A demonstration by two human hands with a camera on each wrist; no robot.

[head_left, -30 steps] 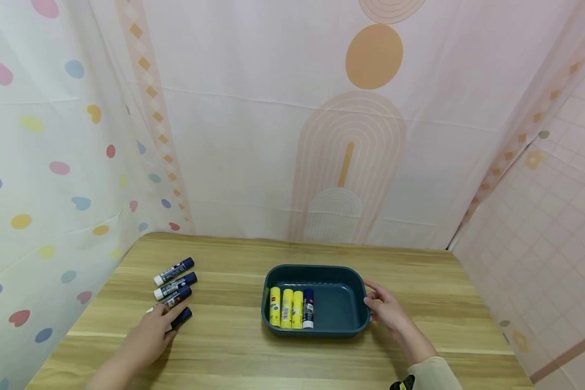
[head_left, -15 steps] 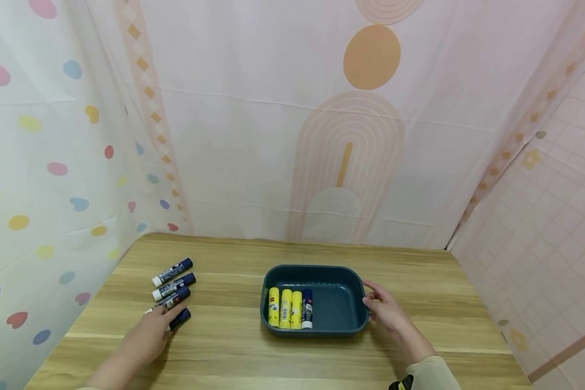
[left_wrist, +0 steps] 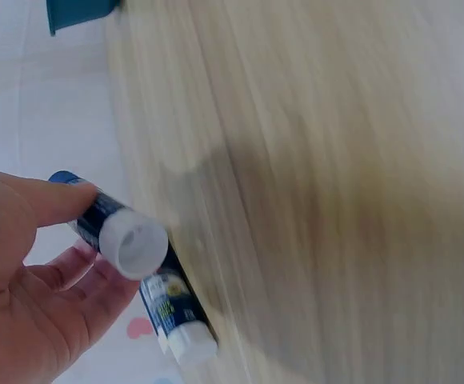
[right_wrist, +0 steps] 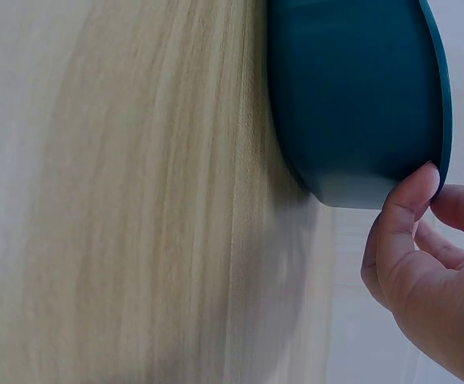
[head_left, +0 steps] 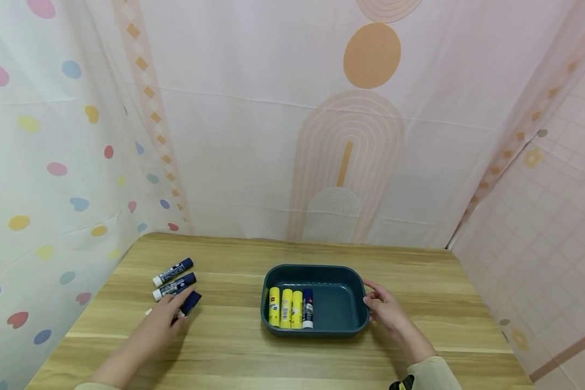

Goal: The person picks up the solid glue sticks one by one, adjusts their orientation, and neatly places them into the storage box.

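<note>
My left hand (head_left: 157, 326) pinches a navy glue stick (left_wrist: 104, 216) between thumb and fingers, lifted with its white end toward the left wrist camera. Below it lies another navy glue stick (left_wrist: 172, 300). At the table's left, two navy glue sticks (head_left: 173, 272) lie slanted side by side; a third is mostly hidden by the hand, only its white end showing. My right hand (head_left: 389, 313) pinches the right rim of a dark teal tray (right_wrist: 360, 96). Inside its left half stand three yellow glue sticks (head_left: 286, 309) and one navy glue stick (head_left: 307, 309) in a row.
The wood-grain table (head_left: 234, 357) carries everything. A pale patterned curtain (head_left: 234, 162) hangs behind its back edge, with a dotted cloth (head_left: 53, 216) on the left and a checked one (head_left: 551, 233) on the right.
My left hand has picked up the nearest navy glue stick and raised it slightly to the right and away. The right hand and the tray have stayed put.
</note>
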